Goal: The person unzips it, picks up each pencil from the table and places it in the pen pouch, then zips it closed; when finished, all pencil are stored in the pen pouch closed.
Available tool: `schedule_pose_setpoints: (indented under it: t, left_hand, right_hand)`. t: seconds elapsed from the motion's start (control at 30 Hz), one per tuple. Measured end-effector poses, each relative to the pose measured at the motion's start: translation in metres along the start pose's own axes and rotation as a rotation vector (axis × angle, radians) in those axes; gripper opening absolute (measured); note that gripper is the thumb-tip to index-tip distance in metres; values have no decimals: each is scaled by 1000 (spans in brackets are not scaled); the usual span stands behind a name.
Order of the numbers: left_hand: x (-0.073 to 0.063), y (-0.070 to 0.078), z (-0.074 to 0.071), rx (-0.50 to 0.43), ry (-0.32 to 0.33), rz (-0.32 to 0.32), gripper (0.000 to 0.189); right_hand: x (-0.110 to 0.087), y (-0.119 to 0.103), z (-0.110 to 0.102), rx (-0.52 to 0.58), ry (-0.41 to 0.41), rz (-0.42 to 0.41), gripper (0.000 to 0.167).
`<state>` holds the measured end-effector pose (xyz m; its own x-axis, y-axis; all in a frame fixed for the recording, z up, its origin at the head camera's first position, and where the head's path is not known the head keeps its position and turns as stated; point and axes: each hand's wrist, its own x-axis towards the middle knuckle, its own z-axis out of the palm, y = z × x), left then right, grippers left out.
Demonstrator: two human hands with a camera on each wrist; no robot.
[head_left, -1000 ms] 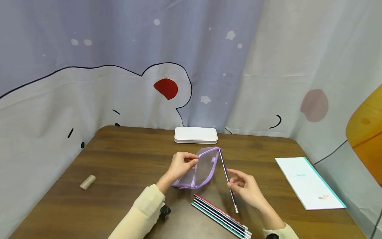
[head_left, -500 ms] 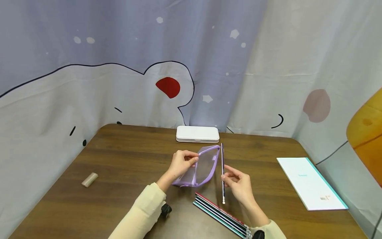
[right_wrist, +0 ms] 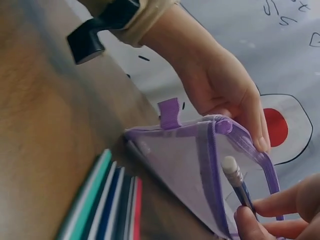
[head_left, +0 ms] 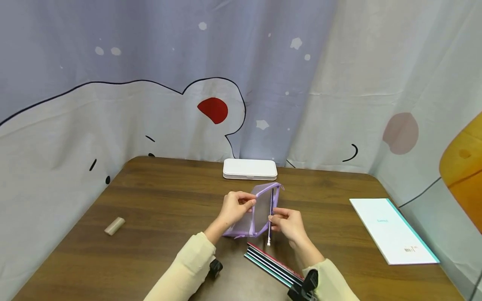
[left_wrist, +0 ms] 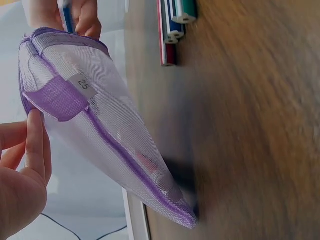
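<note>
A purple mesh zip pouch point(head_left: 260, 215) is tilted up over the table with its mouth spread wide. My left hand point(head_left: 234, 209) pinches the pouch's upper rim between thumb and fingers. In my right hand point(head_left: 289, 225) a dark blue pencil point(right_wrist: 244, 192) is pinched, its white eraser end towards me. The pencil's far part lies within the pouch's mouth in the head view. Several striped pencils point(head_left: 272, 264) lie side by side on the table below, partly hidden by the right wrist. Something pinkish shows faintly through the mesh low in the pouch point(left_wrist: 95, 125).
A white flat case point(head_left: 249, 169) lies at the table's back edge, behind the pouch. A white notebook point(head_left: 391, 234) with a teal spine is at the right. A small beige block point(head_left: 114, 226) lies on the left of the wooden table point(head_left: 162, 188).
My right hand has swung the pencil upright and moved it left, from beside the pouch into its mouth. The left hand still holds the rim, shifted slightly right.
</note>
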<state>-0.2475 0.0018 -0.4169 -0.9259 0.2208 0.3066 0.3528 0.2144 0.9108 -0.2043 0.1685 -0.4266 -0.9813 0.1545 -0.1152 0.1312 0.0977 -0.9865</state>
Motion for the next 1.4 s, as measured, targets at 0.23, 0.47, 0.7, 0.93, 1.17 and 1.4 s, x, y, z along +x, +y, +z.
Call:
schedule_pose_setpoints:
  t: [0.23,0.47,0.7,0.93,1.17,1.4]
  left_hand:
    - [-7,18,1,-5,-53,14,13]
    - [-10,19,3,2,-112,5,16]
    - [-5,-3,2,-21,-66,-18,16]
    - [-5,-2,-5,-6,-35,-41,13]
    - [-5,0,-4,-4,-68,-37,17]
    - [-9,20,-13,-2,-58,-26,16]
  right_hand:
    - [15,-2,8,36,-9,61,36]
    - [17,2,24,27,3,42,37]
    - [11,6,24,-45,13,-48,32]
    - [-16,5,-8,-378,-84,-269,17]
    - [-64,12,-51,-873,-434,-544,4]
    - [-83,26,-43,-1111,-344,-642,7]
